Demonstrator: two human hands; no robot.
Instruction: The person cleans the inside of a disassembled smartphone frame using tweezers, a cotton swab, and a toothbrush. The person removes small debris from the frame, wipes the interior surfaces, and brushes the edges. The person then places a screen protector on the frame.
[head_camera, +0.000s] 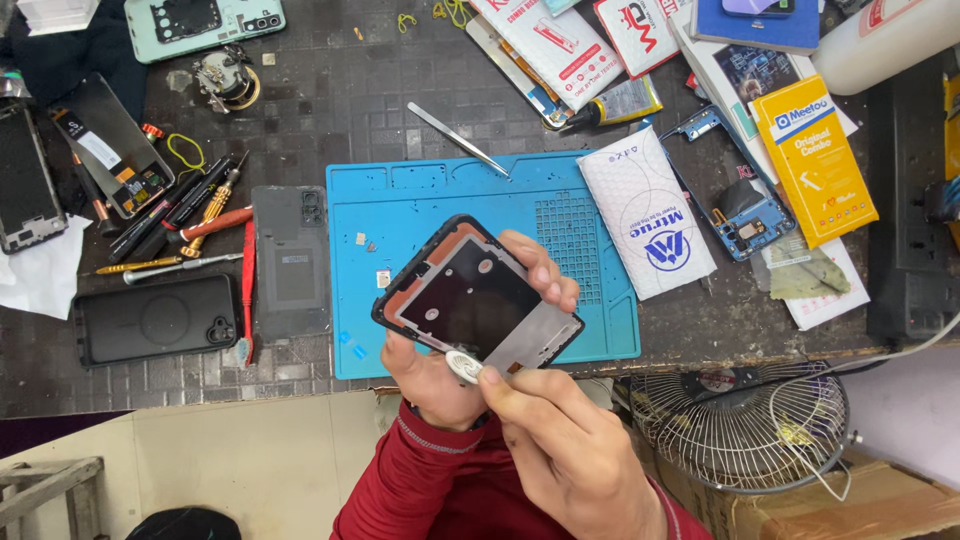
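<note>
My left hand holds a black phone frame tilted above the near edge of the blue work mat, fingers wrapped round its far right side. My right hand, in a red sleeve, pinches a small white round piece against the frame's near edge. The frame's inside shows a dark plate with an orange-brown border and a grey metal part.
Metal tweezers lie at the mat's far edge. A grey back cover, a black phone case and several screwdrivers lie left. A white padded bag, a blue phone frame and packets lie right. A fan sits below the table.
</note>
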